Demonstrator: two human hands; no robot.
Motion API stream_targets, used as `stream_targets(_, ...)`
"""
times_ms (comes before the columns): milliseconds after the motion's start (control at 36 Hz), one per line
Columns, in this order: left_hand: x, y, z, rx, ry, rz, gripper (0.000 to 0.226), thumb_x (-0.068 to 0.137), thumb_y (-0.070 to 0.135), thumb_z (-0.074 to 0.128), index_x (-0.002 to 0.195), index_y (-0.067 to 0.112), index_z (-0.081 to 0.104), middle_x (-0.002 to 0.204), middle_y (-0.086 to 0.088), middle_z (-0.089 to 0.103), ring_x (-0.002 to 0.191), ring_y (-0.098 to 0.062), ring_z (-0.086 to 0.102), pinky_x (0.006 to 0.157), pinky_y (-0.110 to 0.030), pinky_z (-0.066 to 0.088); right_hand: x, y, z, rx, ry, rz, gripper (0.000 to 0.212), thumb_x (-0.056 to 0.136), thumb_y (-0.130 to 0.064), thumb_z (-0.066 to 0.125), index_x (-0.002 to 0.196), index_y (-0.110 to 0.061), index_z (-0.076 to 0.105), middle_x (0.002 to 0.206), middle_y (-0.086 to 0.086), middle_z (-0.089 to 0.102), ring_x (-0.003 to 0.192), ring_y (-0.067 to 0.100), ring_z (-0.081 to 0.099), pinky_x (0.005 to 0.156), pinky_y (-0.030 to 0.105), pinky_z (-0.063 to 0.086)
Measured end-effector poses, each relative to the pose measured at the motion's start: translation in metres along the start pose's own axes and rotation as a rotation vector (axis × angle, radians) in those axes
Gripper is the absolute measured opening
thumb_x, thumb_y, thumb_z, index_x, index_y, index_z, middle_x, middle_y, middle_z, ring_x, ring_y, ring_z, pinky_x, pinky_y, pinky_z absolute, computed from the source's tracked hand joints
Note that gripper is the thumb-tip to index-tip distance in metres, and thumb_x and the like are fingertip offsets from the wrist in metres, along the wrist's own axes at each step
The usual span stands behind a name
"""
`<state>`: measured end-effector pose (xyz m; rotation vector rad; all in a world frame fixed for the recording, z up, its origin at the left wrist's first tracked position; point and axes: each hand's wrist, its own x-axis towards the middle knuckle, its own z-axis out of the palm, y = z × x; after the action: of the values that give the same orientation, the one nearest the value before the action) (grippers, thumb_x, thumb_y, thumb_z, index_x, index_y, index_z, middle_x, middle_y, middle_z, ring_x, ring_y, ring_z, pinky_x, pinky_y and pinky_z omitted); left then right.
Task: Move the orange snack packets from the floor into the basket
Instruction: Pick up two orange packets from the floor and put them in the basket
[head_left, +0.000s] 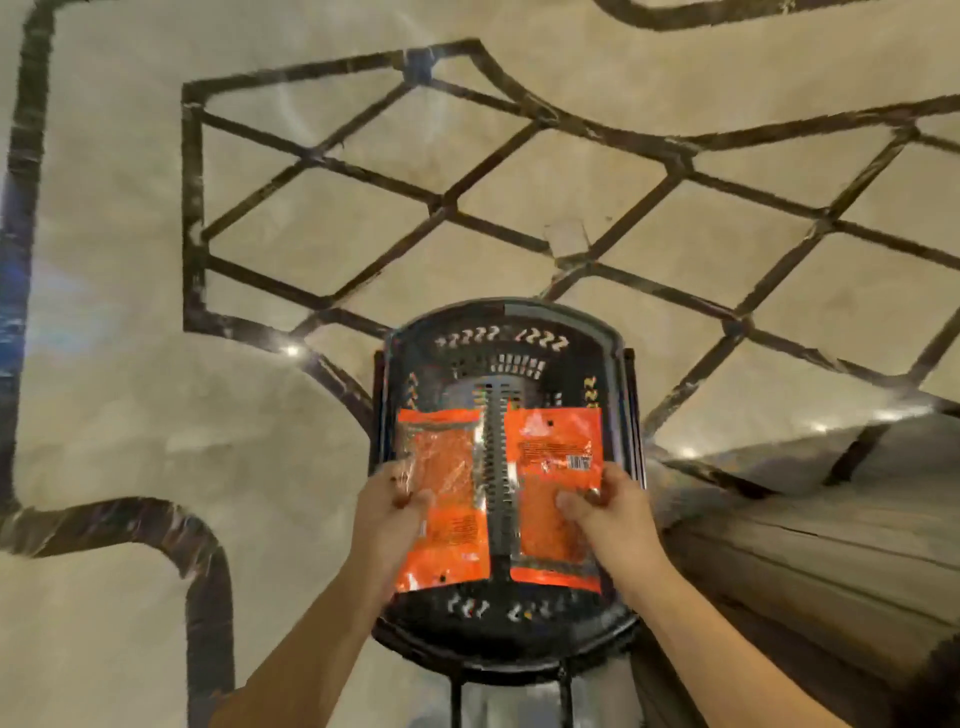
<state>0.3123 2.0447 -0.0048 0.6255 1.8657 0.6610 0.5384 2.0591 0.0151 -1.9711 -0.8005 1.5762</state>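
A black slotted basket (563, 318) stands on thin dark legs (457, 699) over a pale floor (156, 415) inlaid with dark lattice lines. A grey slotted handle (496, 467) runs down the middle of the basket, front to back.

Two orange packets lie flat within the basket's rim, one on each side of the handle. The left packet (452, 467) fills the basket's left half, with a clear window showing orange snack. The right packet (550, 447) fills the right half, with a barcode near its outer edge.

The left hand (387, 512) pinches the left packet at its outer edge, by the basket's left rim, thumb on top. The right hand (605, 512) grips the right packet's outer edge by the right rim, thumb on top. Whether the packets rest on the basket's bottom or hang just above it, I cannot tell.

Right of the basket lies a grey-brown stepped ledge (805, 519).
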Motion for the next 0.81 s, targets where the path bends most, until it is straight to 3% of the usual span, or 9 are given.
stream_targets(111,0.069,-0.096,0.054,0.015,0.052,-0.1,0.02,0.088,0.002,0.063,0.093,0.021,0.06,0.077,-0.002,0.062,0.058,-0.014,0.053,0.058,-0.033,0.044,0.084,0.091,0.031,-0.093,0.017,0.044,0.026,0.084,0.007,0.069,0.1,-0.014,0.066,0.097,0.006,0.074,0.09,0.019,0.07,0.091,0.045,0.056)
stream_targets(222,0.124,-0.168,0.103,0.077,0.111,-0.12,0.028,0.084,-0.011,0.057,0.092,0.015,0.059,0.076,0.002,0.06,0.078,-0.02,0.056,0.073,-0.03,0.044,0.156,0.171,0.061,-0.146,0.049,0.087,0.026,0.083,0.006,0.07,0.104,-0.008,0.067,0.099,0.011,0.075,0.094,0.027,0.072,0.093,0.048,0.056)
stream_targets(333,0.161,-0.214,0.13,0.224,0.117,-0.083,0.024,0.083,-0.004,0.056,0.103,0.006,0.065,0.097,-0.011,0.065,0.09,-0.022,0.059,0.086,-0.029,0.046,0.209,0.226,0.084,-0.185,0.069,0.147,0.029,0.08,0.007,0.071,0.106,-0.005,0.067,0.097,0.011,0.075,0.092,0.028,0.07,0.092,0.046,0.056)
stream_targets(444,0.19,-0.245,0.15,0.213,0.121,-0.154,0.025,0.084,-0.01,0.054,0.101,0.007,0.06,0.084,0.001,0.059,0.083,-0.016,0.055,0.065,-0.002,0.038,0.243,0.264,0.097,-0.208,0.066,0.211,0.031,0.081,0.008,0.068,0.11,-0.002,0.063,0.095,0.01,0.072,0.091,0.026,0.067,0.086,0.038,0.054)
stream_targets(528,0.204,-0.266,0.162,0.224,0.099,-0.206,0.029,0.083,-0.02,0.045,0.097,0.004,0.052,0.083,-0.006,0.052,0.087,-0.02,0.047,0.063,-0.01,0.037,0.254,0.285,0.102,-0.224,0.039,0.238,0.034,0.083,0.005,0.069,0.114,-0.007,0.062,0.093,0.002,0.069,0.09,0.021,0.065,0.084,0.032,0.052)
stream_targets(611,0.211,-0.276,0.165,0.255,0.051,-0.317,0.029,0.087,-0.008,0.054,0.115,-0.003,0.056,0.106,-0.017,0.063,0.101,-0.027,0.059,0.092,-0.028,0.048,0.257,0.293,0.101,-0.263,0.019,0.273,0.033,0.084,-0.001,0.071,0.114,-0.011,0.061,0.1,0.002,0.069,0.092,0.019,0.064,0.085,0.031,0.052)
stream_targets(667,0.209,-0.272,0.161,0.341,-0.028,-0.335,0.039,0.085,0.006,0.066,0.122,0.005,0.054,0.115,-0.017,0.066,0.107,-0.033,0.063,0.097,-0.043,0.05,0.255,0.29,0.099,-0.328,0.025,0.246,0.034,0.082,-0.007,0.074,0.112,-0.013,0.058,0.106,0.006,0.07,0.1,0.025,0.067,0.093,0.04,0.054)
stream_targets(722,0.203,-0.258,0.157,0.373,-0.089,-0.309,0.048,0.082,0.017,0.073,0.125,0.014,0.051,0.115,-0.011,0.067,0.106,-0.03,0.064,0.096,-0.043,0.052,0.25,0.279,0.095,-0.385,0.004,0.224,0.043,0.082,-0.01,0.074,0.12,-0.012,0.055,0.112,0.009,0.07,0.108,0.028,0.066,0.099,0.042,0.052)
stream_targets(806,0.19,-0.225,0.148,0.477,-0.144,-0.249,0.044,0.084,0.017,0.067,0.125,0.022,0.052,0.101,0.002,0.066,0.105,-0.024,0.064,0.088,-0.03,0.048,0.237,0.242,0.087,-0.513,-0.029,0.17,0.051,0.084,-0.01,0.071,0.13,-0.011,0.049,0.123,0.011,0.067,0.117,0.028,0.062,0.103,0.038,0.048)
